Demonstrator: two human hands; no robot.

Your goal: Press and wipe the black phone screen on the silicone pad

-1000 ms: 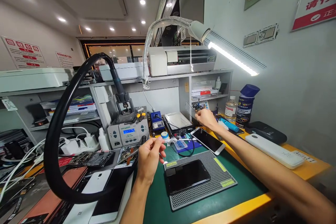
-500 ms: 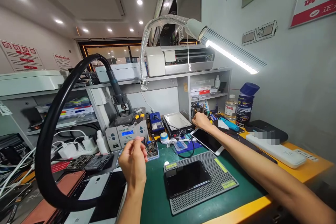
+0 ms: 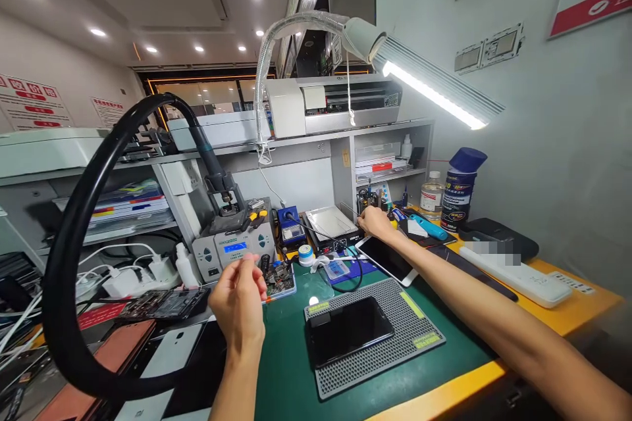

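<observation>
My left hand [image 3: 239,296] is raised over the left part of the green mat [image 3: 284,362], its fingers curled together; whatever is in them is hidden. Just behind it lies a tray of small parts [image 3: 280,278]. At the far side of the bench my right hand [image 3: 376,222] is closed in a pinch beside the heating plate [image 3: 330,222]. A thin line shows by its fingertips, too fine to name. Under the right wrist lies a white-framed tablet [image 3: 388,258]. A black phone [image 3: 351,332] rests face up on the grey perforated pad [image 3: 340,378], touched by neither hand.
A thick black hose [image 3: 64,263] loops across the left side. Behind stand a rework station [image 3: 234,247] and a soldering controller [image 3: 292,227]. A lit lamp [image 3: 434,82] hangs overhead. A spray can [image 3: 459,197] and bottle [image 3: 432,194] stand at right.
The view has shifted slightly, so the scene sits a little further left and higher. Both hands keep nearly the same pose and place over the bench.
</observation>
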